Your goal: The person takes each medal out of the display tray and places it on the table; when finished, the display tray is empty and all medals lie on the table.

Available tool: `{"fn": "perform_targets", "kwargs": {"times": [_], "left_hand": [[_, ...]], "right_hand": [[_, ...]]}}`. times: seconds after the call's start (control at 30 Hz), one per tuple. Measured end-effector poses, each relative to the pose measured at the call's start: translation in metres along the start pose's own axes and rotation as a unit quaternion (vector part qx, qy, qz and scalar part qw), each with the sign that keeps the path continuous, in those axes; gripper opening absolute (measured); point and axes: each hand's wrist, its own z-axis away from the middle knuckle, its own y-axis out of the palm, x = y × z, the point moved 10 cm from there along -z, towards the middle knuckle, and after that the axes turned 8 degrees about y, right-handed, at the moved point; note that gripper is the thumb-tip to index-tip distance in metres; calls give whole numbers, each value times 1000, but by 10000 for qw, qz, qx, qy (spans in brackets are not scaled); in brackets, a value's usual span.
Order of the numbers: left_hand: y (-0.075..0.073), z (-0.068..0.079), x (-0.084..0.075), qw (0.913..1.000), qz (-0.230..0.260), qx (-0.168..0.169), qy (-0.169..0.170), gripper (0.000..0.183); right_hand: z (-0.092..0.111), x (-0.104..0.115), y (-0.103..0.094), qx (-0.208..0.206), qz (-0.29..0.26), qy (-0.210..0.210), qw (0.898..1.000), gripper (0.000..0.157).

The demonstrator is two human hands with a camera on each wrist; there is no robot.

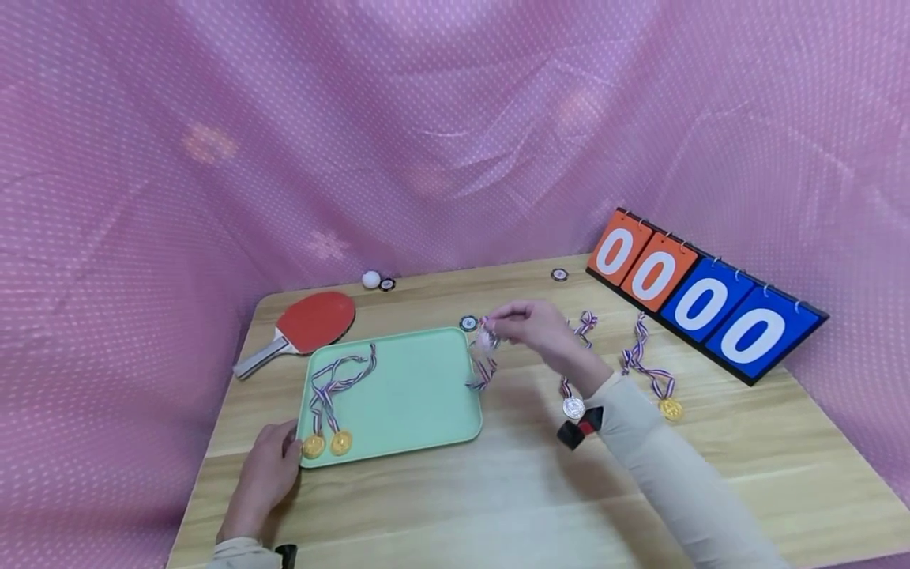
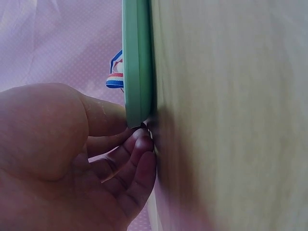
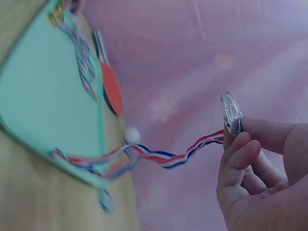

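A silver medal [image 3: 232,113] is pinched between the thumb and fingers of my right hand [image 1: 536,332], raised beside the right edge of a light green tray [image 1: 419,395]. Its red, white and blue ribbon [image 3: 168,161] trails down to the tray's right rim. My left hand [image 1: 266,470] grips the tray's near left corner, thumb against the rim and fingertips low beside the tabletop. Inside the tray, at that corner, lie two gold medals [image 1: 341,442], their striped ribbons [image 1: 330,391] stretched toward the back.
Right of the tray lie a silver medal [image 1: 573,407] and a gold medal [image 1: 671,408] with ribbons. A flip scoreboard [image 1: 697,296] stands at the back right. Behind the tray are a red table tennis bat [image 1: 316,322], a white ball [image 1: 371,279] and round chips [image 1: 468,323].
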Motion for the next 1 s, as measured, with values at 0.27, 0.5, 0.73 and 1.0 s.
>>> {"fn": "perform_targets", "kwargs": {"times": [0.27,0.5,0.73,1.0], "left_hand": [[5,3,5,9999,-128,-5,34,46],[7,1,6,9999,-91,31,72,47],[1,-5,1,9998,-38,-61,205,48],[-1,-4,0,9999,-24,-42,114,48]], "right_hand": [[5,50,-71,-1272,372,-868,9874,24],[-11,-11,-80,-1283,1029,-468,9853,26],[-12,-91,-72,-884,1793,191,9796,16],[-4,-110,-54,-542,2750,-73,9599,5]]}}
